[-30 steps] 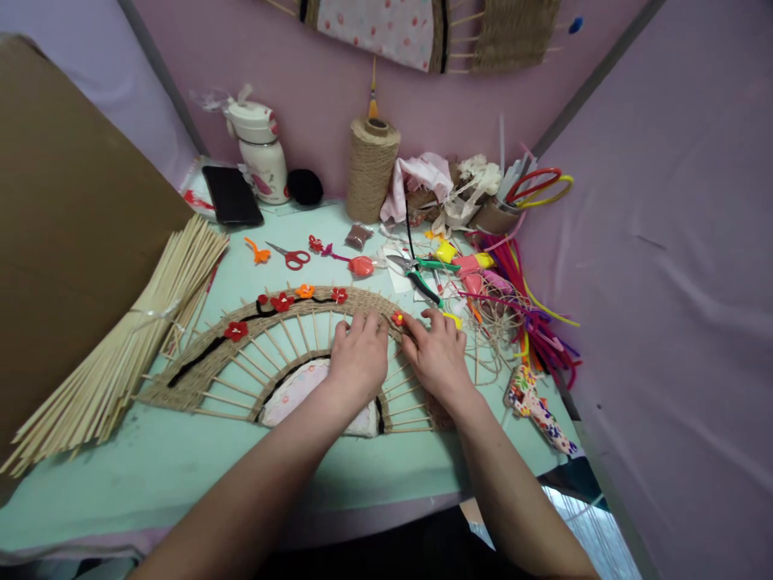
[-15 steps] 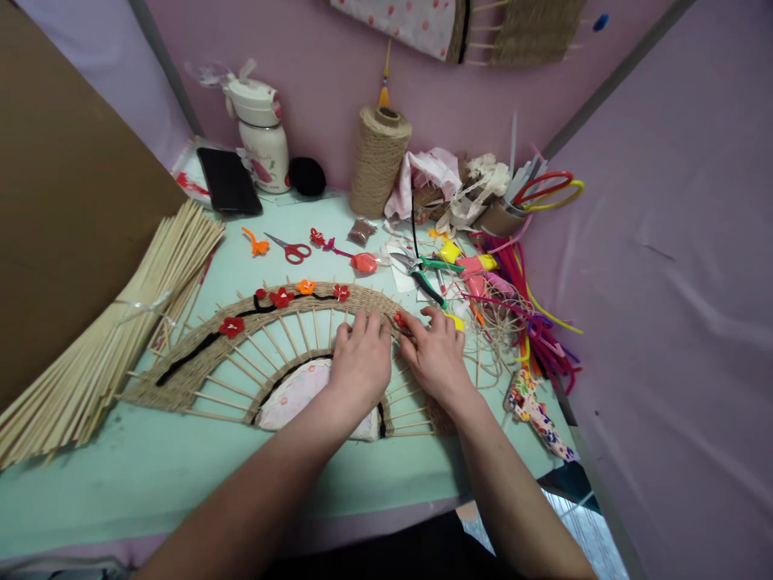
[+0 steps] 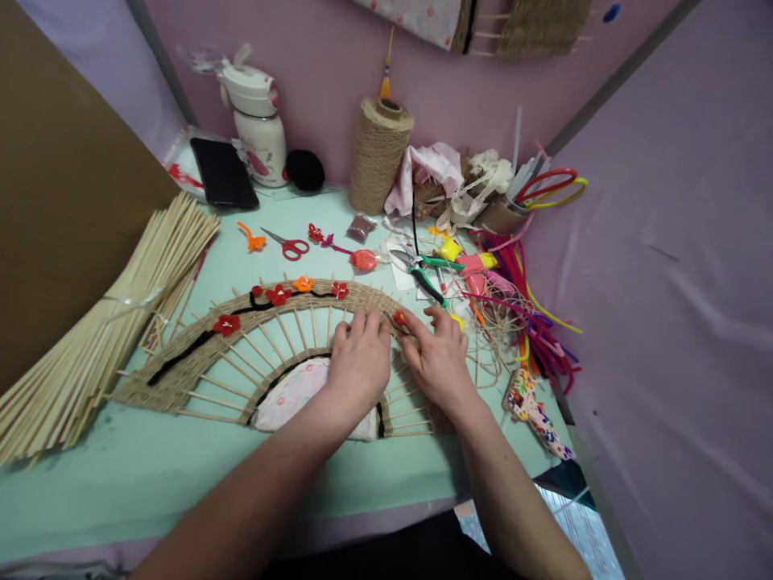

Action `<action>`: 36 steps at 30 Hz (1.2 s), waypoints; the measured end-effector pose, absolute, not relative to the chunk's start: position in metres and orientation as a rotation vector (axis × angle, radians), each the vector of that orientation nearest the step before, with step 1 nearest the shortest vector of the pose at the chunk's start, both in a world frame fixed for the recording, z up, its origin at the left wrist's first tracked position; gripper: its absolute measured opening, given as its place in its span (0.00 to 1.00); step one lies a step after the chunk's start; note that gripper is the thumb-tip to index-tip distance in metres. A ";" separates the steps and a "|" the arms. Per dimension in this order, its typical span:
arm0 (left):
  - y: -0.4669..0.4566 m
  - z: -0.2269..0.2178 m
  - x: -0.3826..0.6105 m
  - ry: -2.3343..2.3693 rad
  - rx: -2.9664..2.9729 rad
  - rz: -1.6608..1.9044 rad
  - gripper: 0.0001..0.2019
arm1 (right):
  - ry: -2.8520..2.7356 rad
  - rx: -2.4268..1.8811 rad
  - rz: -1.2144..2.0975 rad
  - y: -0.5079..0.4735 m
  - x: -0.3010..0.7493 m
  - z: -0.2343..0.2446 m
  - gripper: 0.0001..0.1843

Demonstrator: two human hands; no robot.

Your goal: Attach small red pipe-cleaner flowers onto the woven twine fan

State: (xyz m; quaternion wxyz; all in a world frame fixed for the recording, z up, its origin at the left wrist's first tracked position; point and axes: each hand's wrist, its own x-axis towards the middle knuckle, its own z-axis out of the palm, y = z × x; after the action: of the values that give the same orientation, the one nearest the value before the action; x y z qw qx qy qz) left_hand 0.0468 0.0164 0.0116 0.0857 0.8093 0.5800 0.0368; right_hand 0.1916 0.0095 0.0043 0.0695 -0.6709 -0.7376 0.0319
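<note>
A fan-shaped woven twine piece [image 3: 172, 379] on thin wooden sticks lies flat, with black stems, red flowers [image 3: 227, 325] and an orange flower [image 3: 303, 283] along its outer band. At its centre is a half-round of spotted pale cloth [image 3: 293, 393]. My left hand [image 3: 361, 354] has its fingers bent over the band right of the middle; the fingertips are partly hidden. Beside it, my right hand [image 3: 440, 354] presses its index finger on a small red flower [image 3: 399, 317] on the band, thumb lower down. The fan's right end is partly behind my right wrist.
Tied wooden sticks [image 3: 114, 322] lie left. Behind the fan are red-handled scissors [image 3: 294, 248], green-handled pruners [image 3: 423, 274], a twine spool [image 3: 380, 157], a bottle [image 3: 259, 129] and a phone [image 3: 223, 173]. Coloured pipe cleaners [image 3: 543, 322] and a flower-patterned glue gun [image 3: 537, 411] are at right.
The view has shifted slightly, so the fan's left side and the sticks sit a little further left. Both hands keep nearly the same place on the fan.
</note>
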 end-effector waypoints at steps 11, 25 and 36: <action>0.016 0.013 0.047 1.720 2.412 0.080 0.23 | -2.256 -2.003 0.128 0.001 0.196 -0.002 0.25; 0.017 0.009 0.046 1.723 2.413 0.115 0.23 | -2.195 -2.052 0.124 0.002 0.199 -0.004 0.24; 0.017 0.009 0.046 1.734 2.415 0.133 0.23 | -2.195 -2.064 0.024 0.010 0.202 0.004 0.22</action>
State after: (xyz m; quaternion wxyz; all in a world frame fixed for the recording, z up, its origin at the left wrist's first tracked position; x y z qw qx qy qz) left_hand 0.0455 0.0171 0.0094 0.0828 0.8087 0.5807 0.0445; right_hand 0.2017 0.0100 0.0038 0.0640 -0.6836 -0.7270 0.0080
